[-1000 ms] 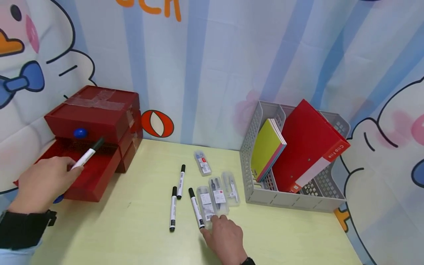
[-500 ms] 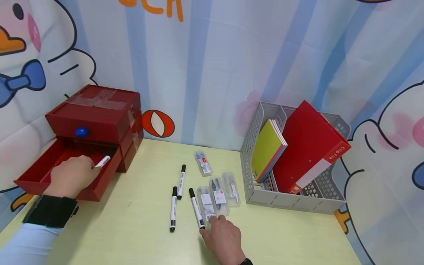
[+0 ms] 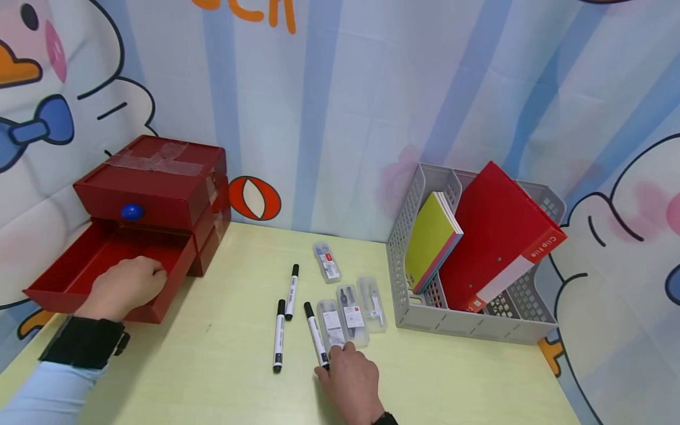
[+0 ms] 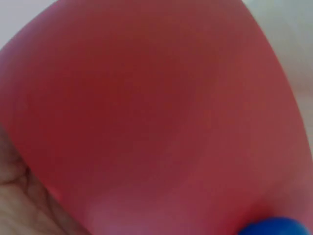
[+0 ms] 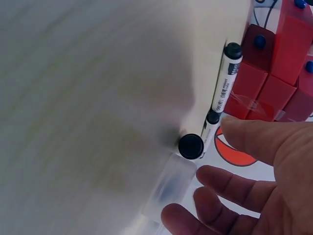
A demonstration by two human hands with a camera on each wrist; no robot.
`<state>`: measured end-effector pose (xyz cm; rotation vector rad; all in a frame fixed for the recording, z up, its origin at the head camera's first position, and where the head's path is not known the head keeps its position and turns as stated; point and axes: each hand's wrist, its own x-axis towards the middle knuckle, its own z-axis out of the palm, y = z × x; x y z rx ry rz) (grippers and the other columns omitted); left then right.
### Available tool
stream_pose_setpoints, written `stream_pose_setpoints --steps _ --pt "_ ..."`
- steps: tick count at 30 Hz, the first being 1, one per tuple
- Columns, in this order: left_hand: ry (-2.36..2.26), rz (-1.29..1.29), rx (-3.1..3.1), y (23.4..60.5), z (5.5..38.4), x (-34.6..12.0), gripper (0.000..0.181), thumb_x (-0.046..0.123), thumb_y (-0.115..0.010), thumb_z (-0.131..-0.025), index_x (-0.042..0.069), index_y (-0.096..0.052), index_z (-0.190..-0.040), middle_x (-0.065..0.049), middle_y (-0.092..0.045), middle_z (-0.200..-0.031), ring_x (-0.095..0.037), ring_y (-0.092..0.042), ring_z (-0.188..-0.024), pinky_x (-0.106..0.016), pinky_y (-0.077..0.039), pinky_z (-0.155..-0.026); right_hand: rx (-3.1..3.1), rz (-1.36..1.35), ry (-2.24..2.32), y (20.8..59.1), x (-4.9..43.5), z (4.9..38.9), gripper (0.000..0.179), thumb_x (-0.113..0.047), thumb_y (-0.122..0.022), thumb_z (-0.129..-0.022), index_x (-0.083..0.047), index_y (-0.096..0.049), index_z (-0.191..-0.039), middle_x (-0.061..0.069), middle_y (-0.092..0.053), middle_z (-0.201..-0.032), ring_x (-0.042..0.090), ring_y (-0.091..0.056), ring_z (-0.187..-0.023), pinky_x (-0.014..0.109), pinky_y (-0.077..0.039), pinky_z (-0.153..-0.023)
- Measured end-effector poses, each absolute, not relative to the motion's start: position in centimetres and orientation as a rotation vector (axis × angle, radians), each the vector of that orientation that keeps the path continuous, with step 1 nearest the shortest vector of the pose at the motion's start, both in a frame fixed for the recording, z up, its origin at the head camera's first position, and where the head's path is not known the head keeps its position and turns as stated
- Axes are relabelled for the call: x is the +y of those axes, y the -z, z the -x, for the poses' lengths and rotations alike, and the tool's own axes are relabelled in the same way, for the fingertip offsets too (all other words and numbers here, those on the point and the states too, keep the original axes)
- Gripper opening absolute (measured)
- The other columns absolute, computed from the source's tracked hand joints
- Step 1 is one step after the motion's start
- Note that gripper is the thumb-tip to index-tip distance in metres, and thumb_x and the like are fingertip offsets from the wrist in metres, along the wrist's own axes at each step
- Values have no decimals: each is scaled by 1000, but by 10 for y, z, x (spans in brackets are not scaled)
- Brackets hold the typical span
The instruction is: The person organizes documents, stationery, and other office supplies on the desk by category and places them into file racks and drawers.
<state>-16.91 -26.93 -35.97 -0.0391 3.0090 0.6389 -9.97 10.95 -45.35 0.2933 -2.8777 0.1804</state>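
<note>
Left hand [image 3: 127,286] sat in drawer [image 3: 176,277]; couldn't tell its grasp.
Right hand [image 3: 352,378] had fingers [image 5: 230,183] loose by nearest marker [image 3: 316,335]; pinching mid-barrel seemed surest.

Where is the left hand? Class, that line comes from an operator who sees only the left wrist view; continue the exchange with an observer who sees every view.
Observer: The left hand is partly inside an open, dark-red, box-shaped drawer.
Operator: And the other hand?
Observer: The right hand is beside a white, cylindrical marker with black ends.
Operator: What stands farthest right?
Observer: A grey, perforated plastic rack holding a tilted, rectangular red folder.
</note>
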Motion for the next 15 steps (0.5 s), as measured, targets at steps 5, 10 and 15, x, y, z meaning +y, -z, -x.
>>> stream_pose_setpoints --steps 5,10,15 --pt "-675 58 3181 360 169 -255 36 18 -66 -92 -7 -61 -118 -30 -62 -103 -42 -56 -83 -56 -52 -67 -2887 -267 -132 456 106 103 41 -40 -83 -74 -9 -57 -72 2 -45 -64 19 -49 -51 34 -35 -42" --pt "-788 1 3399 355 167 -234 39 17 -68 -91 -6 -60 -122 -31 -59 -115 -47 -55 -95 -64 -50 -78 -2910 -263 -96 455 101 103 42 -41 -83 -75 -8 -58 -71 2 -46 -62 20 -51 -51 35 -35 -42" --pt "-893 -117 3476 350 168 -208 34 14 -75 -86 -2 -65 -115 -25 -61 -112 -43 -56 -95 -62 -52 -77 -2952 -279 -88 457 97 104 40 -41 -81 -77 -11 -56 -65 0 -46 -59 18 -51 -49 35 -36 -41"
